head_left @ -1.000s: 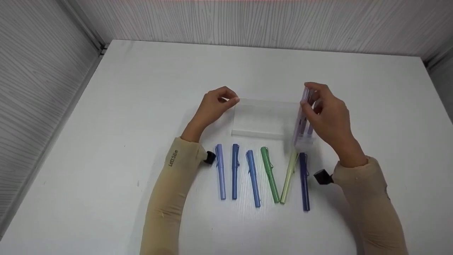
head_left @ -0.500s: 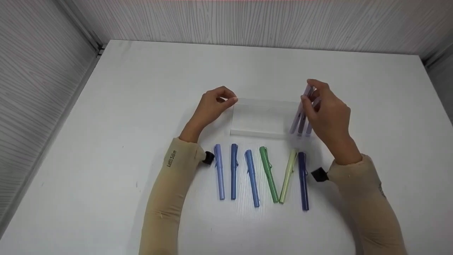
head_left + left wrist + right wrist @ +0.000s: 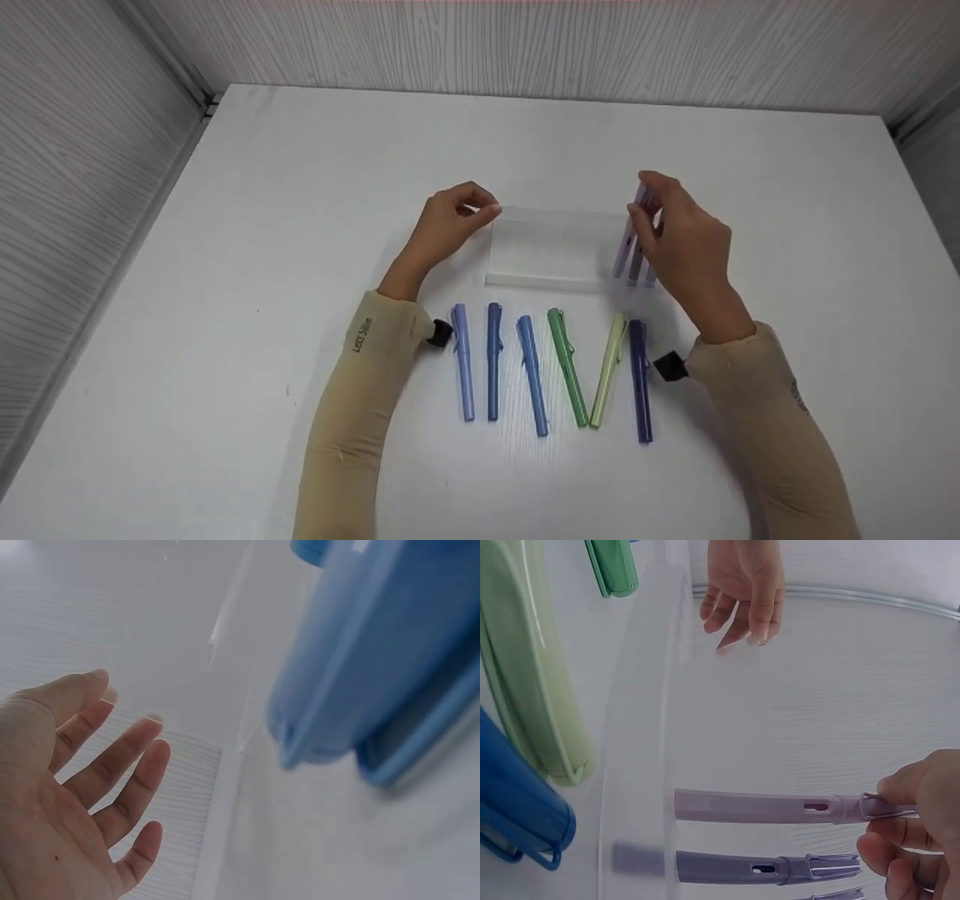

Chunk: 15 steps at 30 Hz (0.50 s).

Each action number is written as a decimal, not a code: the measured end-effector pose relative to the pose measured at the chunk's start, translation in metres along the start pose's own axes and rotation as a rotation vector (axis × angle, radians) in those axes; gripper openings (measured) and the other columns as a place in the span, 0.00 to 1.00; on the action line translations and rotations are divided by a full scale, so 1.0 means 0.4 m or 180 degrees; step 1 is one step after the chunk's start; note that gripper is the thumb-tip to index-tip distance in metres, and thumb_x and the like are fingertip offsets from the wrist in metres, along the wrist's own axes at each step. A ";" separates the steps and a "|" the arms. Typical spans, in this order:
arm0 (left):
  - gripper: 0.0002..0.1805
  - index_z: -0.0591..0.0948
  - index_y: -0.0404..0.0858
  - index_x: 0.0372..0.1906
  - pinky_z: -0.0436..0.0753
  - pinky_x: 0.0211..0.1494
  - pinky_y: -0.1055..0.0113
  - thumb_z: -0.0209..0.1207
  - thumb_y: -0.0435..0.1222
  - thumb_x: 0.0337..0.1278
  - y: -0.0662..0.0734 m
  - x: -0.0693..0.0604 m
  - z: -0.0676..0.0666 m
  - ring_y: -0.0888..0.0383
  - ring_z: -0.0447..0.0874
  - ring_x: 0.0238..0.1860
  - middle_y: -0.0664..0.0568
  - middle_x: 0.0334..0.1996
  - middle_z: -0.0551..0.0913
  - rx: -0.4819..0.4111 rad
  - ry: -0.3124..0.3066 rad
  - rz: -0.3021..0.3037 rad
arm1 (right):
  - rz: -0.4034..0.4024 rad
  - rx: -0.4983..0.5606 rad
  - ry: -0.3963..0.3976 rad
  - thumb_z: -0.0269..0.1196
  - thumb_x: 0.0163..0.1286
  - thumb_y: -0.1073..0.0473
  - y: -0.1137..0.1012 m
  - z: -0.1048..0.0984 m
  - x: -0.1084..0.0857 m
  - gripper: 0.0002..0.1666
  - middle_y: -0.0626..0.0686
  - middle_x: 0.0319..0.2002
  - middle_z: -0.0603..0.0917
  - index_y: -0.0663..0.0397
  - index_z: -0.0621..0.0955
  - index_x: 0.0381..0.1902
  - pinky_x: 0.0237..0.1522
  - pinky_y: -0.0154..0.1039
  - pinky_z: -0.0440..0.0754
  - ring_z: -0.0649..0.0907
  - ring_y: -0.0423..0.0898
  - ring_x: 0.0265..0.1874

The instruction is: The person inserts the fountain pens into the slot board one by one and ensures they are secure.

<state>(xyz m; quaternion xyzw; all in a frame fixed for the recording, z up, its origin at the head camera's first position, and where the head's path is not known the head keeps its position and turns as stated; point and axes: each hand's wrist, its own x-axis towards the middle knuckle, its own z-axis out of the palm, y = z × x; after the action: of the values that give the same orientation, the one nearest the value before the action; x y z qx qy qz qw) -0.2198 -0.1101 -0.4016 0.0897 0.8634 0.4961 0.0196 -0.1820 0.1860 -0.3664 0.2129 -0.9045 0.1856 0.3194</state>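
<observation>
A clear plastic box lies flat in the middle of the table. My left hand pinches its far left corner between thumb and forefinger; the left wrist view also shows this hand at the clear edge. At the box's right end, my right hand pinches the clip end of a light purple pen. A darker purple pen lies alongside it, and part of a third purple pen shows at the frame's bottom. In the head view, my right fingers hide the pens' far ends.
In front of the box lies a row of capped pens: lilac, blue, lighter blue, green, pale green and dark blue. The white table's far edge meets a wood-grain panel.
The purple pens' near ends have drawn back from the front of the box and now sit lower. My right hand has shifted slightly left; my left hand keeps its pinch.
</observation>
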 end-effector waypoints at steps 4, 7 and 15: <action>0.14 0.82 0.42 0.45 0.76 0.57 0.65 0.59 0.47 0.64 -0.005 0.000 0.000 0.58 0.79 0.47 0.51 0.43 0.85 0.0020 -0.0015 -0.0012 | 0.0048 -0.0014 -0.0065 0.60 0.71 0.56 0.000 0.009 -0.005 0.21 0.60 0.29 0.84 0.61 0.74 0.56 0.15 0.38 0.66 0.78 0.51 0.17; 0.14 0.82 0.42 0.45 0.76 0.57 0.64 0.60 0.46 0.63 -0.008 -0.002 -0.002 0.57 0.79 0.47 0.51 0.43 0.85 0.0003 -0.0011 -0.0046 | 0.0088 -0.0042 -0.0150 0.60 0.71 0.55 -0.002 0.019 -0.007 0.21 0.60 0.29 0.84 0.60 0.73 0.57 0.14 0.39 0.65 0.78 0.51 0.17; 0.14 0.82 0.42 0.45 0.76 0.56 0.64 0.60 0.47 0.63 -0.006 -0.001 -0.004 0.57 0.80 0.48 0.51 0.44 0.85 0.0048 0.0000 -0.0033 | 0.0045 -0.0114 -0.0237 0.60 0.70 0.57 -0.004 0.035 -0.007 0.20 0.61 0.28 0.85 0.59 0.74 0.56 0.13 0.42 0.68 0.80 0.51 0.17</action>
<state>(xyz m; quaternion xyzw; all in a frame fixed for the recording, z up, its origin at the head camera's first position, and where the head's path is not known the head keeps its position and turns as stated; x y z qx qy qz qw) -0.2198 -0.1128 -0.4026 0.0854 0.8676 0.4894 0.0216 -0.1861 0.1790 -0.3781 0.2075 -0.9205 0.1636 0.2880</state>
